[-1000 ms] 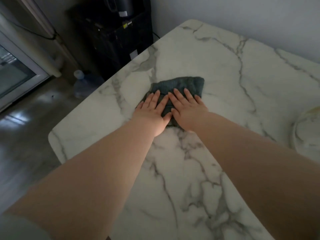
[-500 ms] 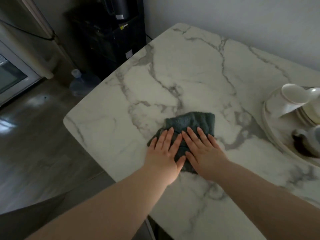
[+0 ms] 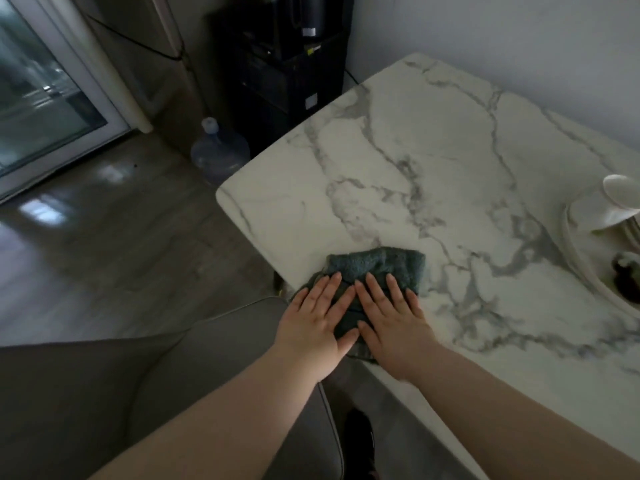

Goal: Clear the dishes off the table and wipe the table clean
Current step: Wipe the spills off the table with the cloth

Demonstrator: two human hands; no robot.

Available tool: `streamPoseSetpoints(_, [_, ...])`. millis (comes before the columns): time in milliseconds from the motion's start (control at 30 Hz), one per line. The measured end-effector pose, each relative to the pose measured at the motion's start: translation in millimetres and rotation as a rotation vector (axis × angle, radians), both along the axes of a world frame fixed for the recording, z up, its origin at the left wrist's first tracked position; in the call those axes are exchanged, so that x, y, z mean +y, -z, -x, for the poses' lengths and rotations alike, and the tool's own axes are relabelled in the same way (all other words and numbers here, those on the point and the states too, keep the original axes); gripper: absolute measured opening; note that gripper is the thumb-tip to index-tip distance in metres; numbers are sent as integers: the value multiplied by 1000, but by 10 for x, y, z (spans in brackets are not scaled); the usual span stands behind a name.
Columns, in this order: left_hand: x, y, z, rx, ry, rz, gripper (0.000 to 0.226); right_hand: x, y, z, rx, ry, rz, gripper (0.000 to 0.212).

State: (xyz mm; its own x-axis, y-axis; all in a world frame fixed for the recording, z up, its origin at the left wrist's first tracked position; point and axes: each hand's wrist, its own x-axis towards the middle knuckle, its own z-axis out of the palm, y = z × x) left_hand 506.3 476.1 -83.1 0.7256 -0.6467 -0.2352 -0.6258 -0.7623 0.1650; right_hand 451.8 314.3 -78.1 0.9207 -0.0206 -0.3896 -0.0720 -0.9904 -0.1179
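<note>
A dark teal cloth [image 3: 381, 268] lies folded at the near edge of the white marble table [image 3: 415, 161], its near corner hanging over the edge. My left hand [image 3: 313, 329] and my right hand [image 3: 391, 322] press flat on the cloth side by side, fingers straight, thumbs almost touching. At the right edge of the view stands a large white plate [image 3: 585, 268] with a white bowl or cup [image 3: 620, 199] and something dark on it.
A grey chair seat [image 3: 207, 358] sits just left of the table's near edge. On the wooden floor stands a clear water jug [image 3: 218, 154], beside a black cabinet [image 3: 287, 64]. A glass door [image 3: 34, 98] is at far left.
Both hands have dragged the cloth across the table towards me, from near the middle to the near edge. The plate with dishes has come into view at the right.
</note>
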Motion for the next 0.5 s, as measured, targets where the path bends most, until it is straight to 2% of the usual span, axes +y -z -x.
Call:
streamPoseSetpoints(133, [159, 2, -384, -1, -122, -37, 69, 125, -52, -581, 8, -100, 8, 60])
streamPoseSetpoints(500, [442, -16, -1985, 45, -338, -134, 71, 401, 32, -2502, -80, -301, -16, 60])
